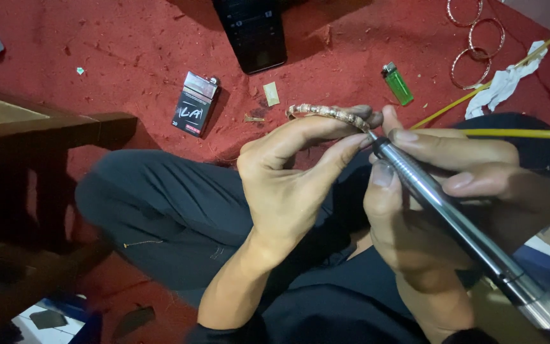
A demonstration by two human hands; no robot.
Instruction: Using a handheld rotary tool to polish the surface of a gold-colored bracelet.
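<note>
- The left hand (288, 185) is closed on a pale carved bangle (329, 113), pinching it between thumb and fingertips above the person's lap, over the red carpet (128, 51).
- The right hand (440, 191) grips a metal rotary handpiece (453, 223) like a pen; its fine tip touches the bangle's rim just beside the left fingertips.
- To do this step well, in my judgement, the two hands should brace against each other, the tip should meet the rim lightly, and the left fingers should stay clear of it.
- A small dark carton (195, 103) with its flip lid open lies on the carpet beyond the knees; what it holds is too small to tell.
- A green lighter (398, 83) lies further toward the carpet's right side, a dark phone (254, 32) near its far edge.
- Three more rings (475, 41) lie at the far right corner, near a crumpled white cloth (504, 83) and a thin yellow stick (479, 92).
- A dark wooden stool (39, 159) stands at the left.
</note>
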